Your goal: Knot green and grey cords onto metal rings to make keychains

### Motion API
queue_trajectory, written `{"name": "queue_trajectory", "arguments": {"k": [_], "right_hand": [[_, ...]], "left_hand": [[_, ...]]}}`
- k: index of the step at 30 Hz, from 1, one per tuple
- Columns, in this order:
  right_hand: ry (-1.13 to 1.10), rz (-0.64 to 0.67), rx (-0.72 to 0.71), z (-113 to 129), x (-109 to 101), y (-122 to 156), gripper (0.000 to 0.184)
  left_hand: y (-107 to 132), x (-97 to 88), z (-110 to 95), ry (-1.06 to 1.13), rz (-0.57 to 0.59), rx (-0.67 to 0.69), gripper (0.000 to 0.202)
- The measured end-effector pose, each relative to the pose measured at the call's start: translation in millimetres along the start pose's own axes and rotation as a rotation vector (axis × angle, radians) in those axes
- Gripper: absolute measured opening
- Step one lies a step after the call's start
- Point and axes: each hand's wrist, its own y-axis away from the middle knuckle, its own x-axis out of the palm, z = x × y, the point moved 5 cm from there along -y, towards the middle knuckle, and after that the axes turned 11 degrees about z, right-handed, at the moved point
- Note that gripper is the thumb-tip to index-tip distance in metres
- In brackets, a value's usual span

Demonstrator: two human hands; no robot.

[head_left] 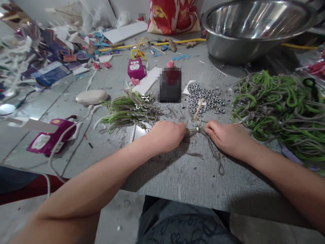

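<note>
Grey cord (202,130) is mid-table, strung between both hands, with a small white bead-like piece (197,129) about halfway along. Left hand (169,134) at 9 o'clock of that piece: curled in, cord pinched, fingertips mostly hidden. Right hand (224,135) at 3: thumb and fingers closed tight on the other side. Slack loop drops to 5, on the table.

Handling, my read: cord is light, limp, not fragile, carries load only in tension; could slide through a loose pinch. Best hold is close in, either side of the white piece, which is small and probably slick.

Around: metal rings (207,98) and a wooden stick (199,107) near 12, cord bundle (127,112) at 9–10, green-and-grey cord pile (276,105) at 2–3, steel basin (238,47) at 1.
</note>
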Motion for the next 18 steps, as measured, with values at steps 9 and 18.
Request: {"name": "queue_trajectory", "arguments": {"k": [9, 18], "right_hand": [[0.004, -0.032, 0.002, -1, 2, 1, 0.027], [0.038, -0.517, -0.405, 7, -12, 17, 0.021]], "left_hand": [[0, 1.1, 1, 0.031, -0.014, -0.023, 0.032], [15, -11.1, -17, -0.019, -0.408, 0.295, 0.027]]}}
